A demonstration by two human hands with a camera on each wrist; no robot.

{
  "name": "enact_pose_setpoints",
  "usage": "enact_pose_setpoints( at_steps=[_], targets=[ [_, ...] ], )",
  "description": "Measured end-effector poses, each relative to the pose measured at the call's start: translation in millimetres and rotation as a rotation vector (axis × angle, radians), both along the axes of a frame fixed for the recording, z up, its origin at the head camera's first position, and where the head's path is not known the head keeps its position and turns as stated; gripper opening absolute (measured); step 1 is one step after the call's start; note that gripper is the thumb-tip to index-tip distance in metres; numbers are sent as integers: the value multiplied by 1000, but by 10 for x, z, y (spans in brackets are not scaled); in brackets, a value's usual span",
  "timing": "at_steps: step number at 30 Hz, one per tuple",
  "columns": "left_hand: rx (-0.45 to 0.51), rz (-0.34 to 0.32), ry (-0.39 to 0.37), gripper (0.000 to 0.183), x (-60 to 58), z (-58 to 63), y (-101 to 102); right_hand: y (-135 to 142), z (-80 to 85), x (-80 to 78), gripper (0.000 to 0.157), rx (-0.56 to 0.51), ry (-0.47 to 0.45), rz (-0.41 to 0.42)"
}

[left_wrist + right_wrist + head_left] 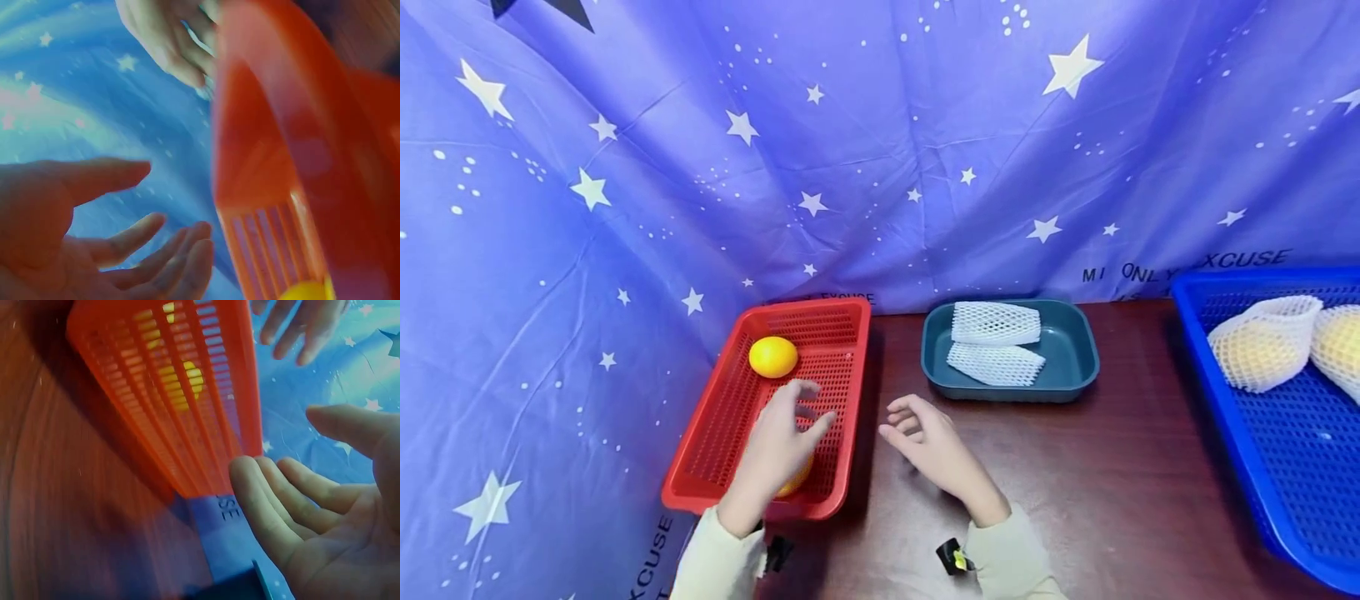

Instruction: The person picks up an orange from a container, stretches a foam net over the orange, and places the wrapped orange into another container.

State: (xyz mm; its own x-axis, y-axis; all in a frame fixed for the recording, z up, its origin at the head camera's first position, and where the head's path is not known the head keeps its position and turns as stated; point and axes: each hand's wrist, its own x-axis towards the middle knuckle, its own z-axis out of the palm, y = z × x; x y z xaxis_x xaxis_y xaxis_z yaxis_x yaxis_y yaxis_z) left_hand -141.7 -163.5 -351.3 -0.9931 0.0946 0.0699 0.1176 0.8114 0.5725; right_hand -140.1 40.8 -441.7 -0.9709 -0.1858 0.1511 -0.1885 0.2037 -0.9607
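Observation:
My left hand (778, 437) hovers above the red basket (700, 454), its fingers spread and loosely bent around nothing. One smooth yellow-orange fruit (772, 357) lies toward the basket's back; a second fruit (797, 477) is partly covered by the left hand. My right hand (934, 446) hangs over the table just right of the basket, fingers gently bent and empty. Beyond it a dark teal tray (1067, 354) contains two white foam net sleeves, a back one (996, 323) and a front one (996, 364). Both wrist views show the palms bare.
At the right stands a blue basket (1232, 450) with yellow fruits in white foam nets, one of them (1262, 343) near its left wall. A purple-blue star-printed cloth (865, 150) hangs behind and left of the brown table (1112, 492).

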Motion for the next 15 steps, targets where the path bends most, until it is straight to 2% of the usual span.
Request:
enact_pose_setpoints(
  at_steps=[4,9,12,15],
  targets=[
    [-115,30,-71,50,-10,-57,-221,-151,-12,20,27,-23,-11,8],
    [-261,94,-178,86,1,-145,-452,-286,-26,60,31,-33,-36,81],
    [-371,106,-219,98,-7,-208,-520,-333,-35,80,33,-22,-46,113],
    [-441,93,-246,102,-39,-274,-533,-357,-37,95,32,-2,-54,136]
  ],
)
